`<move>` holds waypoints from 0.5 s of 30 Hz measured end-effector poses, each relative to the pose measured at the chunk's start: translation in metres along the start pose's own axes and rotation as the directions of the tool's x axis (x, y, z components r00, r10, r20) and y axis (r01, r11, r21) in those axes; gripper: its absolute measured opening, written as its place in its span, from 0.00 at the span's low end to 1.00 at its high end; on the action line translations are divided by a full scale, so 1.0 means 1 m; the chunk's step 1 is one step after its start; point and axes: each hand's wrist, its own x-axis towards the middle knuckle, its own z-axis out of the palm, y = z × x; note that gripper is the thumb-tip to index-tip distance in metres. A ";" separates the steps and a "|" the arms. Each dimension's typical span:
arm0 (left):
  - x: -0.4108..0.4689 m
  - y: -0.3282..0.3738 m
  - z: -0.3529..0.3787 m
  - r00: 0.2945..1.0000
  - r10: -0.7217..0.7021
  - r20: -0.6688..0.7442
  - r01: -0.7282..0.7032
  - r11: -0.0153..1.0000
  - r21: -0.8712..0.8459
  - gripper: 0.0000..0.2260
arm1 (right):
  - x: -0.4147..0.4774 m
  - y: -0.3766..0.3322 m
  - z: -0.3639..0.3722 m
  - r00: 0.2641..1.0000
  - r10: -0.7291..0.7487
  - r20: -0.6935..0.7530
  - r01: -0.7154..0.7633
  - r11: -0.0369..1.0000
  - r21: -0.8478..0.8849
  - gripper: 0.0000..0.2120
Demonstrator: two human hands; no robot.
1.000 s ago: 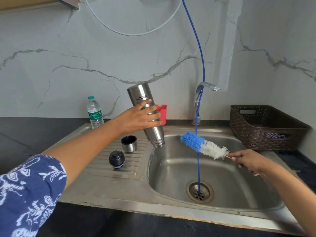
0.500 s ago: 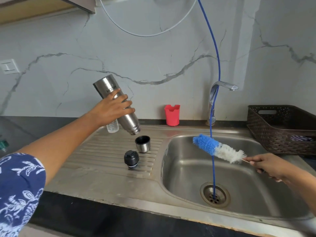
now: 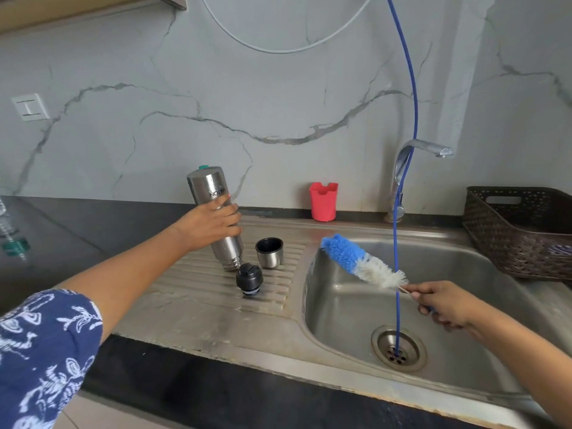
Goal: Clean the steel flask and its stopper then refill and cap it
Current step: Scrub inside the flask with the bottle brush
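My left hand grips the steel flask upside down, its mouth down on the ribbed drainboard. Beside the mouth lie the black stopper and the steel cup lid, standing open side up. My right hand holds the handle of a blue and white bottle brush over the sink basin, bristles pointing up and left.
A blue hose hangs from above into the drain, passing the tap. A red holder stands at the back wall. A dark woven basket sits at the right. The green cap of a plastic bottle shows behind the flask.
My left hand has lowered the inverted flask from mid-air down onto the drainboard next to the stopper. The brush has barely moved over the basin.
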 end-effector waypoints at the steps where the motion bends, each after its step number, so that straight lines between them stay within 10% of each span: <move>1: 0.001 0.002 0.001 1.000 0.002 -0.006 -0.002 1.000 -0.001 0.19 | -0.002 -0.003 0.005 1.000 -0.002 -0.001 0.002 1.000 0.008 0.13; 15: 0.004 0.001 0.008 0.995 0.053 -0.088 -0.048 0.997 0.063 0.24 | -0.009 -0.024 0.058 0.999 -0.021 -0.046 0.021 1.000 -0.003 0.19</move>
